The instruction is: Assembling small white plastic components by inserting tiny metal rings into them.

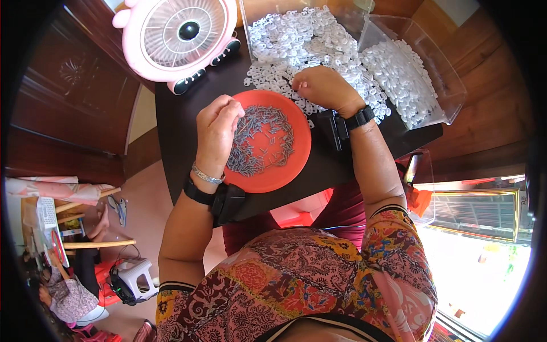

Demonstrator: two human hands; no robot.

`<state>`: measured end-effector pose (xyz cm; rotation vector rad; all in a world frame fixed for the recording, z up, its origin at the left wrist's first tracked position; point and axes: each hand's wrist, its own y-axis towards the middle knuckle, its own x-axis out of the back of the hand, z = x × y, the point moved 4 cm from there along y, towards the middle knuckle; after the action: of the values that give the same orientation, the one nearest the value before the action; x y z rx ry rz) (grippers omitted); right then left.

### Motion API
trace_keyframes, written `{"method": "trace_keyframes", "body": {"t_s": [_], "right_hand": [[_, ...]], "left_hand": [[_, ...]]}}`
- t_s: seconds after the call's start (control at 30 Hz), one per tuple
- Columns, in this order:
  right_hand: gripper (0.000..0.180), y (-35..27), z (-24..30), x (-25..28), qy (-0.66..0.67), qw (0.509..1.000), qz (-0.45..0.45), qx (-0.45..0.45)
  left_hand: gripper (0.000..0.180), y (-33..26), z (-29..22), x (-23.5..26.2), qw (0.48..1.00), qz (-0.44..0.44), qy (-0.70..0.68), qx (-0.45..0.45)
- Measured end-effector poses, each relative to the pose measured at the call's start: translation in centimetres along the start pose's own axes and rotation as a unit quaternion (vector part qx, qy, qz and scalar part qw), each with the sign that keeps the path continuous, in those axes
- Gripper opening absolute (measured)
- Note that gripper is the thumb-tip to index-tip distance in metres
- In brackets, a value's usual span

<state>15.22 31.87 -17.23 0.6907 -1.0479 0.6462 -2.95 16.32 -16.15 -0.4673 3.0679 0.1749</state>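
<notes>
A round orange-red plate [296, 154] on the dark table carries many small grey screws or nails [245, 154]. Over its left edge is my left hand [217, 126], with thumb and fingers pinched together; whatever lies between them is too small to make out. My right hand [327, 88] is curled above the near part of a heap of small white plastic clips [296, 37]. Its fingertips bend inward, and I cannot make out what they hold. Loose clips lie around it, close to the plate's far edge.
A pink fan [188, 34] stands at the table's far left. A clear plastic bin [444, 74] at the right holds more small white pieces. The dark table [176, 142] has a curved left edge. Lower left, another person [74, 296] sits near a grey-white stool [137, 279].
</notes>
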Motion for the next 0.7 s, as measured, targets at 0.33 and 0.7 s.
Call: {"method": "trace_keyframes", "body": {"t_s": [0.33,0.7], "right_hand": [[0.010,0.2,0.6,-0.4,-0.048,0.999,0.015,-0.001],[0.015,0.7,-0.4,0.0,0.183,0.983,-0.017,-0.031]], "left_hand": [[0.022,-0.1,0.3,-0.3,1.000,0.012,0.012,0.013],[0.021,0.0,0.4,-0.5,1.000,0.015,0.003,0.016]]}}
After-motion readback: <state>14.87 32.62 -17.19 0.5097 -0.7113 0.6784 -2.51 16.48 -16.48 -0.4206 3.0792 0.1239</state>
